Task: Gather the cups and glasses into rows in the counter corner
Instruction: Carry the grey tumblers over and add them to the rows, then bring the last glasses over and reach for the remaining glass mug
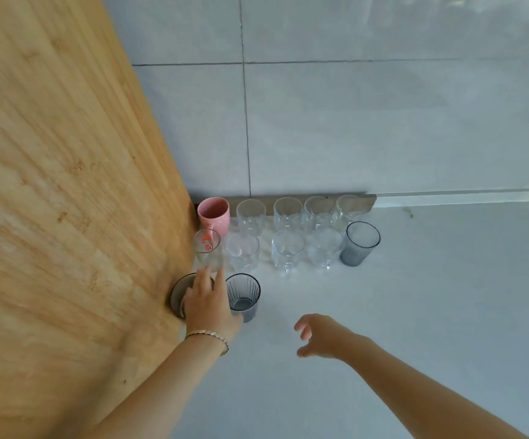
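Tucked into the corner where the wooden panel meets the tiled wall, the glassware is already lined up on the pale counter. At the back stands a pink mug with four clear glasses beside it, the nearest being a clear tumbler. In front of that runs a second row: a glass with red print, three more clear ones, and a grey ribbed glass at the far end. A third row is just starting. The left hand lies over a smoky brown glass set hard against the wood, fingers draped across its rim and side; I cannot tell whether they are actually closed on it or only nudging it. Just beside it, touching or nearly so, stands a dark ribbed glass. The right hand hovers empty above the counter, fingers loosely curled, gripping nothing. These look like thin, rigid, breakable pieces, light enough for one hand but smooth, so I would take each around the lower wall with thumb opposite fingers, set it down gently, and avoid knocking it into its neighbours.
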